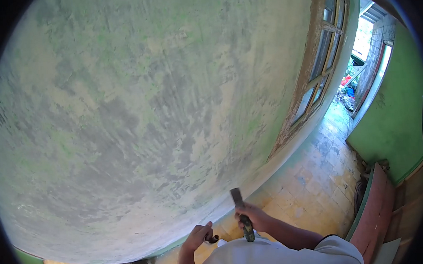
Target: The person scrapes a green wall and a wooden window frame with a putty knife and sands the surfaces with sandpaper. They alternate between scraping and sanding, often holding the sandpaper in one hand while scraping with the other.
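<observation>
Two bare hands are working low against the wall. Left hand (198, 236) is pinching a small dark ring-shaped object (212, 239), too small to identify, between thumb and fingers. Right hand (252, 216) is wrapping closed fingers around a dark-handled flat-bladed scraper (242, 212), blade pointing up near the rough, patchy grey-green plaster wall (139, 116). Beyond, a worn wooden-framed glass window (321, 73) is flanking a yellowish tiled walkway (314, 184).

Right hand (255, 216) fisted around scraper (242, 214), forearm bent inward. Left hand (196, 236) just left of scraper, fingers curled, wrist raised.
</observation>
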The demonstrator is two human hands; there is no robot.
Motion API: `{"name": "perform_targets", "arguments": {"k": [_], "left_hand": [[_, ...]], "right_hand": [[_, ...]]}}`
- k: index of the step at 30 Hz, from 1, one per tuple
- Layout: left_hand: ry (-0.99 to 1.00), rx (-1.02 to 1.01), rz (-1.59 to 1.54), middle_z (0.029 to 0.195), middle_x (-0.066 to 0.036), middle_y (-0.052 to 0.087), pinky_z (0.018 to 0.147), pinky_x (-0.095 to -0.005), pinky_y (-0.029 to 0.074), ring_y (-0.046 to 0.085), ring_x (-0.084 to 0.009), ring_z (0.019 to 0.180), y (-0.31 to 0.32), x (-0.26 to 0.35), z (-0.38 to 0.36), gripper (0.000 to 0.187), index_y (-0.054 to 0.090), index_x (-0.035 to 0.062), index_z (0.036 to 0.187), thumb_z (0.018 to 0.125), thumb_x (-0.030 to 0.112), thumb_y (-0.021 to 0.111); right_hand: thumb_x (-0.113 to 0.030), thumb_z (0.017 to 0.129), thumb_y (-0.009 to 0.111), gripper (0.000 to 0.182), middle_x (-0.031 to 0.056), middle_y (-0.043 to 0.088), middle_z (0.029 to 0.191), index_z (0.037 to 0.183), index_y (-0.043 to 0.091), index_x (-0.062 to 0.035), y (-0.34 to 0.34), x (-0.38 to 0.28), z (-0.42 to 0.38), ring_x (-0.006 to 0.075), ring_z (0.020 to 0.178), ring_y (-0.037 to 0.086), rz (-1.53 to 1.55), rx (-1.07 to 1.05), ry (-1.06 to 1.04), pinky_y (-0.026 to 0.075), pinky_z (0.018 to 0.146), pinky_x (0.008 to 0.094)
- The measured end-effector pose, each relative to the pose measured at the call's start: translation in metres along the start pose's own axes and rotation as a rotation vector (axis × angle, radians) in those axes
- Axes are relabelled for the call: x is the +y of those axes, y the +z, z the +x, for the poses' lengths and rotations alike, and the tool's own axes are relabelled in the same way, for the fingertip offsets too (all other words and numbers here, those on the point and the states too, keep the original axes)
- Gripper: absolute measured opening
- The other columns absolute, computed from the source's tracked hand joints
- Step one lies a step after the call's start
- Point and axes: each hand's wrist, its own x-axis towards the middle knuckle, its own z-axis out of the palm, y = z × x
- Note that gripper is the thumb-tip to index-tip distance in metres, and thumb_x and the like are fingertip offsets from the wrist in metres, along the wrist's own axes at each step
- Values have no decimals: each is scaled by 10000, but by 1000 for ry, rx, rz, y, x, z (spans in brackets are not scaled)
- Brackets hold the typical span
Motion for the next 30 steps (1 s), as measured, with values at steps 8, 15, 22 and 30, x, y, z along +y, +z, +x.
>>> {"name": "perform_targets", "arguments": {"k": [8, 15, 22, 30], "left_hand": [[226, 26, -299, 631, 48, 411, 530, -207, 288, 346, -48, 575, 5, 32, 13, 211, 528, 39, 843, 924, 229, 484], [267, 213, -287, 611, 49, 408, 513, -208, 282, 341, -45, 556, 9, 32, 7, 275, 497, 64, 721, 928, 244, 481], [186, 279, -140, 580, 55, 414, 495, -216, 269, 330, -38, 538, 34, 42, 26, 348, 487, 68, 630, 926, 252, 493], [185, 254, -180, 581, 66, 420, 498, -212, 271, 343, -32, 542, 95, 71, 95, 337, 504, 71, 622, 920, 228, 498]], "right_hand": [[-168, 865, 570, 435, 31, 516, 851, 1245, 385, -62, 5, 6, -24, 104, 663, 539, -410, -365, 39, 447, 617, 242], [-180, 843, 583, 468, -17, 490, 832, 1256, 386, -78, -11, 13, -14, 44, 660, 468, -547, -516, 127, 398, 601, 195], [-186, 843, 582, 496, -34, 457, 789, 1281, 371, -90, -42, -19, -34, 42, 671, 469, -521, -477, 117, 380, 597, 194], [-137, 854, 559, 555, 77, 487, 1131, 1344, 307, -68, -134, -65, -76, 142, 832, 564, -282, -383, -124, 442, 742, 264]]}}
